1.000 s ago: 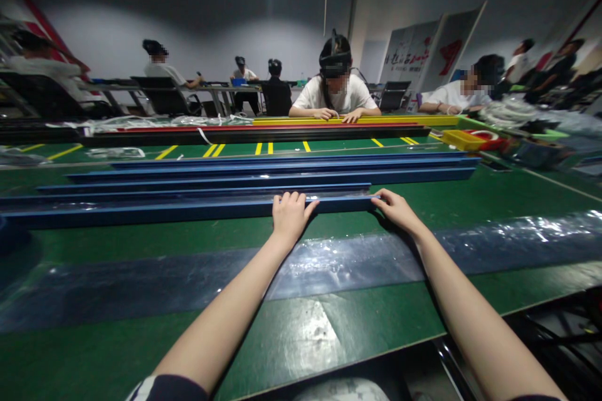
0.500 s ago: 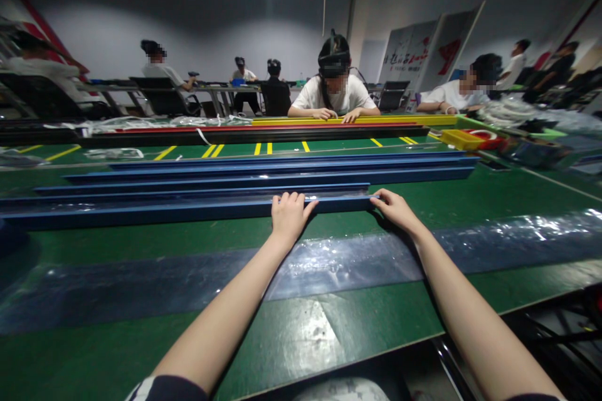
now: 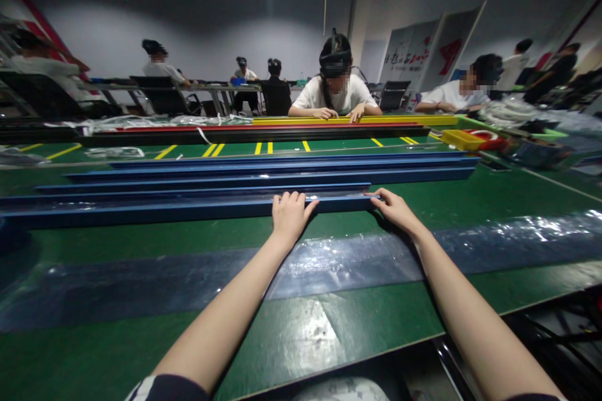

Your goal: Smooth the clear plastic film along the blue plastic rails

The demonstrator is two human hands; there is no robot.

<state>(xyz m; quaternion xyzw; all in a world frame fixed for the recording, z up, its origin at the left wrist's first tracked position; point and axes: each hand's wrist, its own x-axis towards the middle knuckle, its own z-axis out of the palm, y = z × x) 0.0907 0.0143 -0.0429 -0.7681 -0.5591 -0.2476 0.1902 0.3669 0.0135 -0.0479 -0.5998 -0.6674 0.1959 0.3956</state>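
Observation:
A long blue channel point(image 3: 188, 214), open at the top, lies across the green table with clear plastic film point(image 3: 216, 193) inside it. My left hand point(image 3: 290, 216) grips its near wall, fingertips over the top edge and thumb pointing right along it. At the channel's right end, my right hand point(image 3: 394, 208) has thumb and fingers closed on the near corner. The fingertips of that hand reach just inside the end; whether they also pinch the film I cannot make out. The channel's left end runs out of view.
Behind lie more blue channels point(image 3: 282, 177), then black and red strips point(image 3: 263, 134) and a yellow strip point(image 3: 414, 119) under a co-worker's hands point(image 3: 356, 113). A broad clear plastic sheet point(image 3: 357, 266) spreads before me. At right stands a yellow bin point(image 3: 459, 140).
My right fingertips have shifted slightly inward at the channel's end. My left hand keeps its place. Across the table, a co-worker's hand has moved a little.

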